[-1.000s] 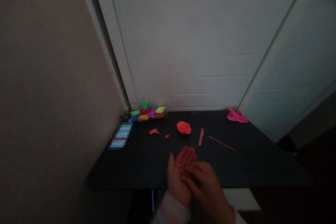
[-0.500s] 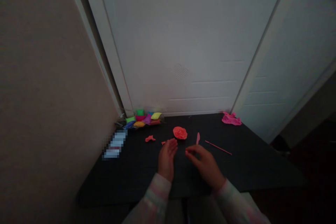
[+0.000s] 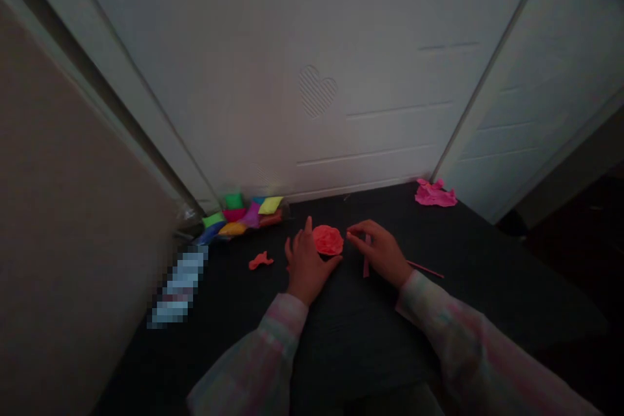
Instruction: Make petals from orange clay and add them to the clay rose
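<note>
A round, ruffled coral clay flower (image 3: 328, 240) lies on the dark table. My left hand (image 3: 308, 265) is open at its left and near side, thumb and fingers spread about the edge; whether they touch it I cannot tell. Just right of the flower, my right hand (image 3: 383, 250) is closed in a pinch on a tiny coral piece of clay (image 3: 349, 235), mostly hidden by the fingertips. Under that hand lies a pink plastic knife (image 3: 366, 266), partly covered. A thin pink stick (image 3: 429, 269) shows beyond the right wrist.
A torn coral clay scrap (image 3: 260, 260) lies to the left. Clear bags of colourful clay packets (image 3: 251, 216) stand at the back left, near a blurred-out pale item (image 3: 178, 289). Crumpled pink clay (image 3: 435, 194) rests at the back right. A white panelled door (image 3: 253, 78) rises behind the table.
Both hands have moved forward to the flower. My left hand has turned from flat and upright to spread beside it; my right keeps its pinch. The view has tilted down.
</note>
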A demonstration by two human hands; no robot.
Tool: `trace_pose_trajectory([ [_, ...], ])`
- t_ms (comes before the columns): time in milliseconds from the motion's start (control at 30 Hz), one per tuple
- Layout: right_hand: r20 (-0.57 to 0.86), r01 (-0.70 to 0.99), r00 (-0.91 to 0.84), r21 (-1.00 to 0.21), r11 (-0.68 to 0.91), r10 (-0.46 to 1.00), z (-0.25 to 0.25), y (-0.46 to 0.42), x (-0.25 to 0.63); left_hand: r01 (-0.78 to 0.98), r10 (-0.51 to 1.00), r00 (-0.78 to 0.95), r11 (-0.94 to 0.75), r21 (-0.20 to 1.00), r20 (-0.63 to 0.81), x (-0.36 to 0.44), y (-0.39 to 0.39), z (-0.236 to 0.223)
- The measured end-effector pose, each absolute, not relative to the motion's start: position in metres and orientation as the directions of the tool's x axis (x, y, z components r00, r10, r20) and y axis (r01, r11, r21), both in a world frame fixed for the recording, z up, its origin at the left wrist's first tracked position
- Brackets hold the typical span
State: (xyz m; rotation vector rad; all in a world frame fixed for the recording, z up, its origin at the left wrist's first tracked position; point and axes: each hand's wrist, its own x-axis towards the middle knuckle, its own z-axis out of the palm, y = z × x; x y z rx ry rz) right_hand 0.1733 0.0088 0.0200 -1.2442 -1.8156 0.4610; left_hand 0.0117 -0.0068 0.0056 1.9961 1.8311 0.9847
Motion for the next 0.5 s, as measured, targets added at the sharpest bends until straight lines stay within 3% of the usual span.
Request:
trace_pose_trajectory([
  [167, 0.420, 0.574, -0.129, -0.707, 0.413, 0.898, 0.021, 0.002, 0.177, 0.862, 0.922, 0.073, -0.251, 0.441, 0.381, 0.011, 0.002, -0.002],
  [400, 0.419, 0.593, -0.172, -0.679, 0.433, 0.891, 0.023, -0.005, 0.180, 0.717, 0.805, 0.213, -0.513, 0.472, 0.553, 0.009, -0.013, -0.007],
  [500, 0.464, 0.608, -0.195, -0.634, 0.478, 0.864, 0.023, -0.008, 0.180, 0.633, 0.791, 0.289, -0.581, 0.512, 0.540, 0.010, -0.018, -0.009],
])
